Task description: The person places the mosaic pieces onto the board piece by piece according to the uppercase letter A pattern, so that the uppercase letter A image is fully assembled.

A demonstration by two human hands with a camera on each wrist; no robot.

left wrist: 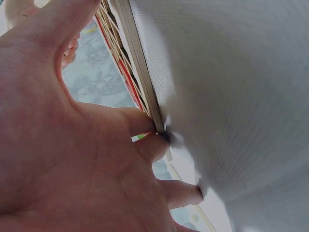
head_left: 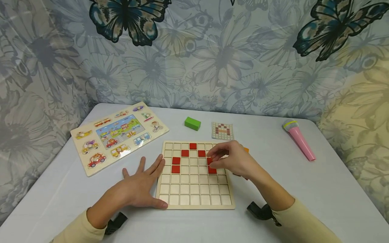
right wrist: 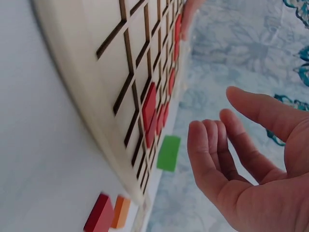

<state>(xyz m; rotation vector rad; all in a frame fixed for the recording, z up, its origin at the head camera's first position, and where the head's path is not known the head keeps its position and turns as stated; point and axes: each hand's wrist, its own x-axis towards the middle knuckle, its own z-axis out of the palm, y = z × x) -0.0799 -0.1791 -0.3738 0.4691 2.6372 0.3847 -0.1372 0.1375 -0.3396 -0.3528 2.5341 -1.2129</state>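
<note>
A wooden grid board (head_left: 194, 189) lies on the white table, with several red square tiles (head_left: 185, 153) set in its upper cells. My left hand (head_left: 136, 189) rests along the board's left edge, fingers spread and thumb at the lower corner; in the left wrist view its fingertips touch the board's side (left wrist: 145, 72). Above the board's right part hovers my right hand (head_left: 234, 160), fingers loosely bent. In the right wrist view a gap shows between its thumb (right wrist: 260, 104) and fingers, with nothing held. Red tiles (right wrist: 150, 104) sit in cells nearby.
Behind the board are a green block (head_left: 192, 124) and a small pattern card (head_left: 223, 131). A picture puzzle board (head_left: 121, 152) lies left, a pink toy microphone (head_left: 301, 140) right. Loose red (right wrist: 99, 213) and orange pieces (right wrist: 120, 211) lie beside the board, partly hidden by the right hand.
</note>
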